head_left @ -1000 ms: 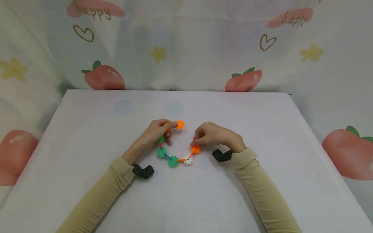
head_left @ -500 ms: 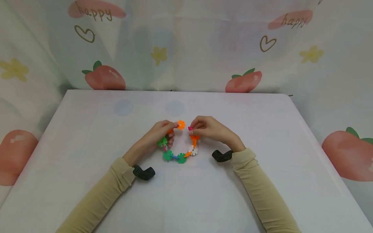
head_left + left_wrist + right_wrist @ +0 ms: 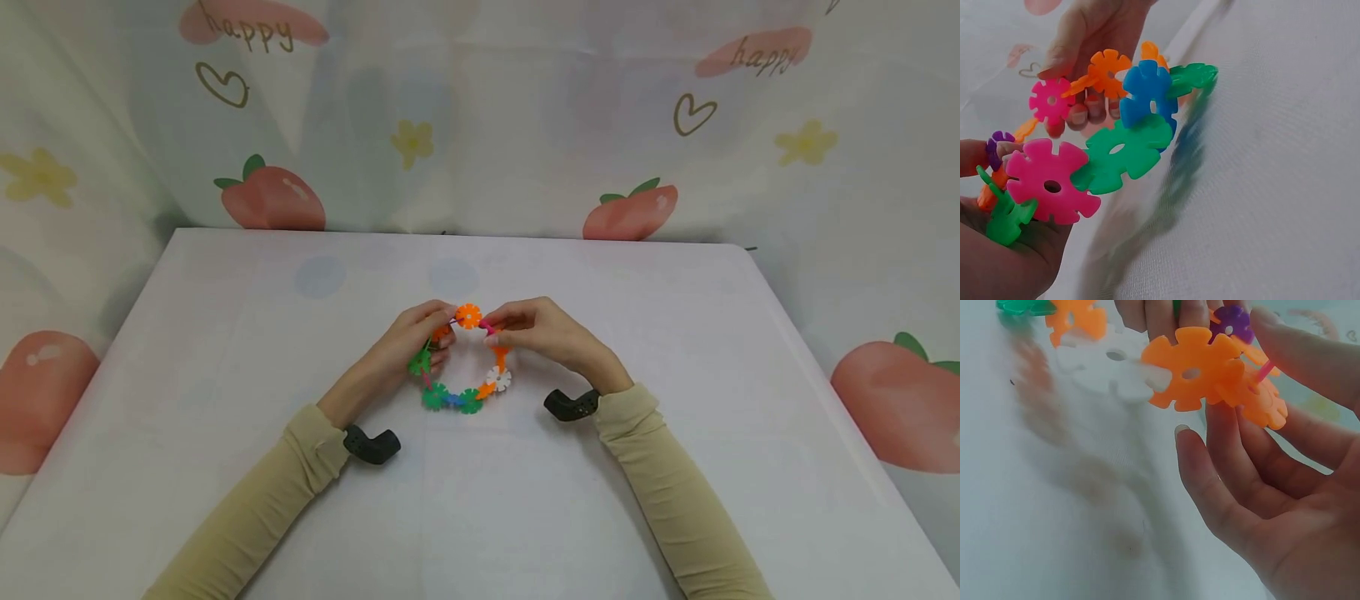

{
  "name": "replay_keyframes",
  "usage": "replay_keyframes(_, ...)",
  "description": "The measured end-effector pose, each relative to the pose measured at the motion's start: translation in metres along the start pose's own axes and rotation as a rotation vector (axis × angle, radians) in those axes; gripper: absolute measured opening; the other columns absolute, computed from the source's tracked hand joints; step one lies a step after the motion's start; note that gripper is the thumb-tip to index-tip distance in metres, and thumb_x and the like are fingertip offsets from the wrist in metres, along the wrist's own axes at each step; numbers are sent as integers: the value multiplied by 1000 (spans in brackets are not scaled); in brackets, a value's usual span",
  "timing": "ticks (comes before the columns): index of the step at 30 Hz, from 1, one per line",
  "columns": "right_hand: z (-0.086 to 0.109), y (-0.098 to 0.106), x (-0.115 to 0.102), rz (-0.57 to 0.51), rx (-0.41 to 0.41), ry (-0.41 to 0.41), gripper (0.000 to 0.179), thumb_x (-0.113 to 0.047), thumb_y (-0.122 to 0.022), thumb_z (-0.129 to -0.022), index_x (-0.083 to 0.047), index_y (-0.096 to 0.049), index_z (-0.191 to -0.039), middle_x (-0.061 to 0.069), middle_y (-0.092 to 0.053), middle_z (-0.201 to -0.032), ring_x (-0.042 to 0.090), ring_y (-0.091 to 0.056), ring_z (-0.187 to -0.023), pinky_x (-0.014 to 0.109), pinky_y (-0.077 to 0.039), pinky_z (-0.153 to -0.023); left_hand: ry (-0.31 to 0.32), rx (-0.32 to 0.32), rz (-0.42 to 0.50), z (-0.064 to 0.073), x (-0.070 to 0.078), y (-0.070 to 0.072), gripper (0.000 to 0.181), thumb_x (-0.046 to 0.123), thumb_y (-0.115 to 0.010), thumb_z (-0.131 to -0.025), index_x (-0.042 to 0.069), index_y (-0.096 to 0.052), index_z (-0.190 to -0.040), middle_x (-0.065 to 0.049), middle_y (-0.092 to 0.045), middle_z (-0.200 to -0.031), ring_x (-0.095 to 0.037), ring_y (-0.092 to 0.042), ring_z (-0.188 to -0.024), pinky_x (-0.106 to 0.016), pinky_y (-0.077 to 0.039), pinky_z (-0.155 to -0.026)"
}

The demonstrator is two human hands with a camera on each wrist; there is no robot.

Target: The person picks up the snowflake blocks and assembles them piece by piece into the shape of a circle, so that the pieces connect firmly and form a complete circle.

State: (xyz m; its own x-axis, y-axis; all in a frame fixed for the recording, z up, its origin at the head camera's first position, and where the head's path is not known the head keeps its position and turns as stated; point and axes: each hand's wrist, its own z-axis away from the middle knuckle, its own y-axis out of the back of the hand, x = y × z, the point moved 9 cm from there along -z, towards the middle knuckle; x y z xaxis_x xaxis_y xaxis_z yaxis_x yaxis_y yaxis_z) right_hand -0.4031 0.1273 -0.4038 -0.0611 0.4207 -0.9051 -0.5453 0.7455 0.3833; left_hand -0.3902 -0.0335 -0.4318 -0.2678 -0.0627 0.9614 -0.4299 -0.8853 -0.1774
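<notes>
A chain of notched plastic snowflake discs [image 3: 435,397] in green, blue, orange, white, pink and purple hangs in a ring between both hands. My left hand [image 3: 415,335] pinches it at the upper left, by the purple disc [image 3: 997,150]. Thumb and fingers of my right hand [image 3: 547,335] pinch the small-looking pink disc [image 3: 1041,94] at the chain's other end. Between the fingertips, the orange disc [image 3: 468,316] meets this pink disc at the far side. A white disc [image 3: 1094,365] and another orange disc [image 3: 1172,369] hang below the right fingers.
The hands work over the middle of a table [image 3: 645,500] covered in white cloth. A printed curtain [image 3: 510,125] with fruit and flowers stands behind it. Black wrist cameras [image 3: 372,445] jut inward from both sleeves.
My right hand has moved up and left with the pink disc, bringing it to the orange disc. The chain's open gap has closed into a ring; the left hand stays nearly still.
</notes>
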Motion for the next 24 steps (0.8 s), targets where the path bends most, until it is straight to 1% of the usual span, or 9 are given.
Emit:
replay_keyframes(3, 0, -2, -3, -24, -10, 14, 34, -20, -79, -92, -2, -72, -120, 10, -76, -103, 24, -72, -92, 32, -57, -89, -17, -16, 4, 1, 2, -1, 28, 26, -46, -111, -1, -54, -117, -4, -44, -74, -17, -40, -57, -25, -42, -53)
replay_keyframes(6, 0, -4, -6, -33, -20, 33, 32, -16, -78, -92, 1, -71, -118, 11, -75, -102, 24, -73, -89, 32, -58, -87, -25, -32, -34, 3, 2, -1, 28, 28, -48, -111, 3, -59, -117, -3, -46, -73, -17, -41, -57, -25, -43, -53)
replay_keyframes(11, 1, -6, -9, -37, -28, 36, 30, -16, -78, -91, 1, -71, -114, 11, -74, -97, 25, -71, -86, 34, -59, -83, -46, -54, -90, 4, 6, -2, 30, 30, -49, -110, 4, -60, -117, -4, -48, -74, -18, -42, -56, -25, -43, -53)
replay_keyframes(17, 1, -7, -10, -21, -21, 31, 28, -18, -79, -90, 0, -71, -111, 12, -73, -95, 26, -71, -86, 34, -58, -82, -62, -48, -115, 4, 7, -3, 29, 30, -48, -110, 3, -60, -114, -5, -49, -75, -18, -43, -56, -26, -45, -53)
replay_keyframes(24, 1, -7, -11, -1, -5, 32, 24, -16, -77, -91, -1, -70, -110, 11, -72, -97, 25, -70, -87, 32, -57, -82, -61, -41, -140, 4, 6, -4, 28, 28, -48, -110, 4, -60, -115, -5, -50, -75, -18, -44, -55, -25, -46, -53)
